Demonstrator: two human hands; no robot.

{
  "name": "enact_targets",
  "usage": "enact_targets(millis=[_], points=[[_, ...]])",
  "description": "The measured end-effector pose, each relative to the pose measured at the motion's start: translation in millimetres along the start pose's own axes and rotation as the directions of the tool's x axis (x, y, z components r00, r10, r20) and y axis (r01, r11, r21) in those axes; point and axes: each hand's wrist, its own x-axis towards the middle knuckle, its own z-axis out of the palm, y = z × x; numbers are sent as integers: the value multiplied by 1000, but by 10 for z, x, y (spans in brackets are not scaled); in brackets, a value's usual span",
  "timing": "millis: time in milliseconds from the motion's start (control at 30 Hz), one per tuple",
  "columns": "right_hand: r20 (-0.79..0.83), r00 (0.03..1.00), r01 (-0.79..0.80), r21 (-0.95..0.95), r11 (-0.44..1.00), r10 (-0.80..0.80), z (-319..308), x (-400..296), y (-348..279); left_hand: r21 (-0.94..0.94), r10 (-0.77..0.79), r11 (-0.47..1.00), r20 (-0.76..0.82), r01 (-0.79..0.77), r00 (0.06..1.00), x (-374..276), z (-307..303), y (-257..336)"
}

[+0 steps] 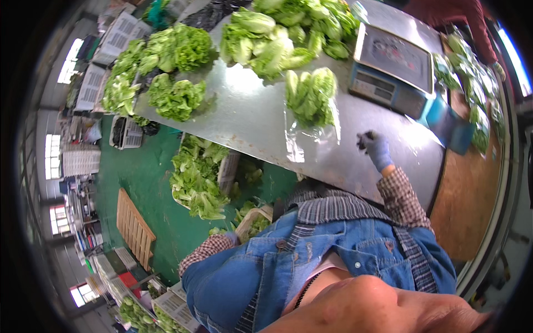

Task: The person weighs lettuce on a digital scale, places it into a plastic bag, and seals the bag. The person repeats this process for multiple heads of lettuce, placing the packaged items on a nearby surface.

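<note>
My right hand (374,147), in a pale glove with dark fingertips, is over the metal table with its fingers loosely bent and apart; I see nothing held in it. Left of it, leafy lettuce heads (312,93) lie on or in a clear plastic bag (306,143). My left hand (232,238) is low at my side, beside a crate (254,216) with greens; my sleeve and body hide most of it, so its grip cannot be made out. A digital scale (393,68) with a metal tray stands beyond my right hand.
Loose lettuce is piled at the metal table's (245,133) far side and left end. A blurred blue object (452,129) sits by the scale. Bagged greens (474,87) lie on a wooden board, near a co-worker's arm (479,33). A lettuce-filled crate (227,170) and wooden pallet (134,229) are on the floor.
</note>
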Motion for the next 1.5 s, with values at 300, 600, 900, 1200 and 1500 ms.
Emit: enact_targets(millis=[300,600,900,1200,1500], points=[[-22,620,654,-537,533,-784,519,75,-170,43,131,941,-961,-337,242,739,-2754,1544],[-199,467,759,-409,506,-862,504,182,-199,-601,86,-203,-798,-773,597,1525,-3519,1772],[-606,672,715,385,583,-425,-192,-230,-1729,-578,124,-209,-816,-789,565,301,-4920,1894],[-438,876,448,581,679,-203,-284,-407,-1032,-808,255,-174,-589,-562,767,426,-4485,1938],[-407,894,10,441,897,190,550,132,454,-894,-62,110,-443,-435,894,1358,-3232,1541]])
